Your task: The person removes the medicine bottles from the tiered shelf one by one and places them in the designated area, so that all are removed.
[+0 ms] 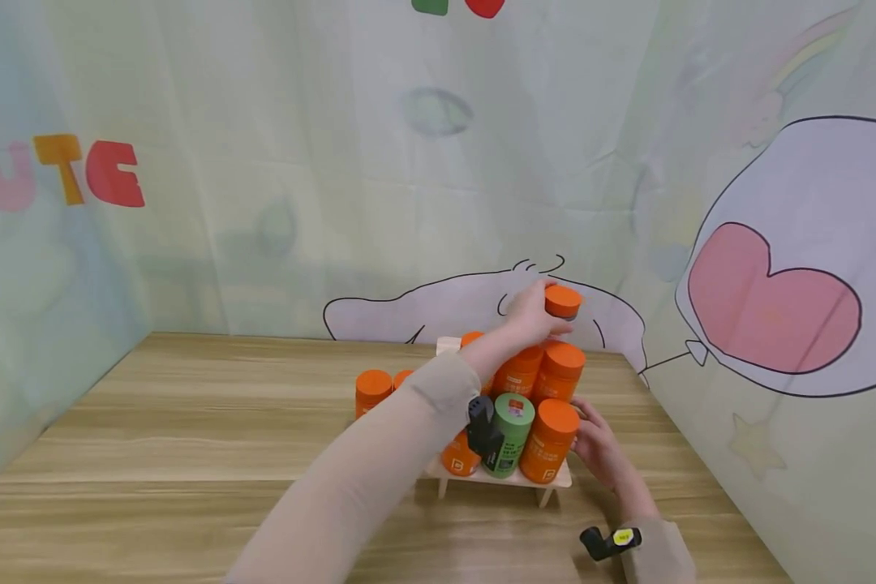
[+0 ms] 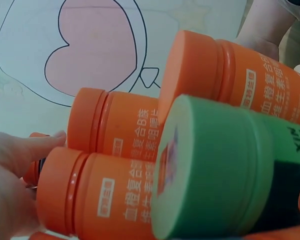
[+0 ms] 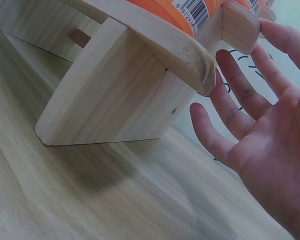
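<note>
A stepped wooden rack [image 1: 498, 482] carries orange bottles and one green bottle [image 1: 509, 442] on its front step. My left hand [image 1: 533, 312] reaches over the rack and grips an orange-lidded bottle [image 1: 563, 302] at the back, above the middle row. In the left wrist view that bottle [image 2: 31, 172] is mostly hidden behind the thumb and a nearer orange bottle [image 2: 97, 192]. My right hand [image 1: 599, 446] is at the rack's right side. Seen from the right wrist, its fingers [image 3: 242, 92] are spread and loosely bent by the step ends [image 3: 242, 30], the index fingertip seemingly touching one.
Left of the rack, two more orange-lidded bottles [image 1: 373, 389] stand partly behind my left sleeve. The rack rests on a wood-grain table [image 1: 212, 438]. A printed curtain [image 1: 299, 162] hangs along the table's back and sides.
</note>
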`<control>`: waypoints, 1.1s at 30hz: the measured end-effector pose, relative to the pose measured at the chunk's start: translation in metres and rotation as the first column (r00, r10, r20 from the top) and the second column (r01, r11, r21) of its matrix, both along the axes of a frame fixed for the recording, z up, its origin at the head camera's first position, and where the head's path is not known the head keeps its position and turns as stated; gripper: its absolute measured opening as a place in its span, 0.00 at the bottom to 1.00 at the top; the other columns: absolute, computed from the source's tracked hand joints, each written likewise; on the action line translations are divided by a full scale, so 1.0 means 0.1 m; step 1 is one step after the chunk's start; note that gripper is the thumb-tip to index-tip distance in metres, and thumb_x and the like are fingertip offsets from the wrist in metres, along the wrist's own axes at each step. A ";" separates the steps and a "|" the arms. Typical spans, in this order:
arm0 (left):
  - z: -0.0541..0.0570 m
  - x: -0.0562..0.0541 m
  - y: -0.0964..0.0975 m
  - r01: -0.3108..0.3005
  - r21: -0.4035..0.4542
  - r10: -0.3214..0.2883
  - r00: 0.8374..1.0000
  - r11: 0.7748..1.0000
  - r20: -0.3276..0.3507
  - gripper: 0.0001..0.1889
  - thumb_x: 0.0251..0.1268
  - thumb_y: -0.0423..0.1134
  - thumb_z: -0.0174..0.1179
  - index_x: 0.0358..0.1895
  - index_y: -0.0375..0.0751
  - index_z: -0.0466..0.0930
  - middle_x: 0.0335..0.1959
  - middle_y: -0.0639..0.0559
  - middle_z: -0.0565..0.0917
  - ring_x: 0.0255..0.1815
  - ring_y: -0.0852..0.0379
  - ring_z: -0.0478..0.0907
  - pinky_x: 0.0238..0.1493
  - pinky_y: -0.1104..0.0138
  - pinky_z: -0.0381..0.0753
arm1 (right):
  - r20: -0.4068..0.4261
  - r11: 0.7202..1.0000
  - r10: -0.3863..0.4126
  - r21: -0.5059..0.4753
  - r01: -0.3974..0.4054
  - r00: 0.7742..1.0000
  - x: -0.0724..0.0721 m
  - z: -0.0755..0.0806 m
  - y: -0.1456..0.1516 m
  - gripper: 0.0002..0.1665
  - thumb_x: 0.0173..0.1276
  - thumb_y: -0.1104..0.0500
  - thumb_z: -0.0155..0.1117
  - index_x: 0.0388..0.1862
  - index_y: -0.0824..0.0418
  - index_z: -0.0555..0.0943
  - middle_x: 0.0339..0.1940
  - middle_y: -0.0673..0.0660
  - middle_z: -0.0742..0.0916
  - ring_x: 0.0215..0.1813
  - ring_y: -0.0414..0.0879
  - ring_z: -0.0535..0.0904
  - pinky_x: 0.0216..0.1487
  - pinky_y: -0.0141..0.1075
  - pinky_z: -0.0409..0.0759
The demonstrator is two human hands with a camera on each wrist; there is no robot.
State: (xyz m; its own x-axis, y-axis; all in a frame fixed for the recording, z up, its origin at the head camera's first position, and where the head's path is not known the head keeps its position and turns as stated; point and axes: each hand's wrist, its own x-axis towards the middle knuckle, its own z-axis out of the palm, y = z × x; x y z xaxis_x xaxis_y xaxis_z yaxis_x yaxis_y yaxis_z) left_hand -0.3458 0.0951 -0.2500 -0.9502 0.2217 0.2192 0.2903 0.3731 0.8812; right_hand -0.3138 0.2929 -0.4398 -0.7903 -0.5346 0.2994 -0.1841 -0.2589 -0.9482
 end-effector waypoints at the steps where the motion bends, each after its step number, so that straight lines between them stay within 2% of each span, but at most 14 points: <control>1: 0.00 0.00 -0.02 -0.008 0.011 0.008 1.000 1.000 0.003 0.39 0.57 0.30 0.70 0.71 0.43 0.61 0.61 0.43 0.78 0.51 0.49 0.80 0.55 0.62 0.82 | -0.001 1.000 0.000 -0.001 0.000 1.000 0.00 0.00 0.00 0.31 0.77 0.68 0.26 0.60 0.41 0.71 0.54 0.41 0.80 0.53 0.34 0.78 0.53 0.30 0.78; 4: 0.01 0.00 -0.09 -0.025 0.028 0.025 1.000 0.999 -0.006 0.38 0.57 0.31 0.70 0.71 0.44 0.61 0.59 0.43 0.78 0.50 0.49 0.81 0.52 0.62 0.83 | 0.003 1.000 0.004 -0.008 -0.004 1.000 0.00 0.00 0.00 0.31 0.77 0.68 0.25 0.60 0.42 0.71 0.54 0.41 0.80 0.53 0.34 0.79 0.53 0.30 0.78; 9: 0.05 0.02 -0.24 -0.051 0.019 0.052 0.998 0.999 -0.043 0.38 0.57 0.33 0.70 0.71 0.45 0.62 0.61 0.45 0.78 0.57 0.48 0.78 0.62 0.58 0.77 | 0.010 1.000 0.002 0.004 -0.002 1.000 -0.01 0.01 0.01 0.29 0.78 0.66 0.26 0.61 0.42 0.70 0.55 0.41 0.80 0.54 0.35 0.78 0.55 0.30 0.78; 14: 0.11 0.06 -0.42 -0.084 0.018 0.085 0.993 0.996 -0.085 0.38 0.58 0.36 0.70 0.72 0.45 0.62 0.63 0.46 0.77 0.60 0.49 0.77 0.64 0.56 0.75 | 0.011 1.000 -0.003 0.023 0.002 1.000 -0.01 0.03 0.00 0.28 0.78 0.65 0.27 0.62 0.41 0.69 0.56 0.41 0.80 0.55 0.35 0.78 0.56 0.31 0.78; 23: 0.19 0.13 -0.80 -0.131 0.135 0.152 0.976 0.982 -0.154 0.39 0.53 0.37 0.74 0.70 0.43 0.66 0.62 0.46 0.78 0.59 0.49 0.78 0.63 0.57 0.77 | 0.017 0.999 -0.018 0.032 0.017 1.000 -0.01 0.03 -0.01 0.27 0.78 0.64 0.28 0.61 0.41 0.69 0.56 0.41 0.80 0.55 0.35 0.78 0.57 0.30 0.77; 30: 0.17 0.15 -1.10 -0.170 0.219 0.220 0.947 0.961 -0.232 0.37 0.51 0.37 0.74 0.67 0.41 0.70 0.59 0.44 0.80 0.55 0.47 0.80 0.58 0.56 0.79 | 0.006 1.000 0.004 0.007 -0.004 1.000 0.01 0.03 -0.01 0.28 0.78 0.65 0.27 0.62 0.41 0.70 0.56 0.41 0.80 0.55 0.35 0.79 0.57 0.30 0.78; 33: 0.16 0.16 -1.24 -0.190 0.250 0.252 0.936 0.949 -0.246 0.36 0.51 0.38 0.74 0.66 0.41 0.71 0.57 0.44 0.81 0.54 0.46 0.80 0.56 0.55 0.80 | 0.003 1.000 0.012 -0.007 -0.012 1.000 0.02 0.02 -0.01 0.30 0.77 0.66 0.27 0.62 0.42 0.70 0.55 0.41 0.81 0.54 0.35 0.79 0.56 0.30 0.78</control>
State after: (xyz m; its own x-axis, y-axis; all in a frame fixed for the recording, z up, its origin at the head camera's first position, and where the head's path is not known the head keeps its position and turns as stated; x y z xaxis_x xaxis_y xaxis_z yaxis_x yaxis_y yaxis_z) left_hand -0.3299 -0.0290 -0.2342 -0.8662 -0.0698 0.4947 0.4626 0.2622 0.8469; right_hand -0.3120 0.2921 -0.4374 -0.7848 -0.5419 0.3008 -0.1779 -0.2680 -0.9469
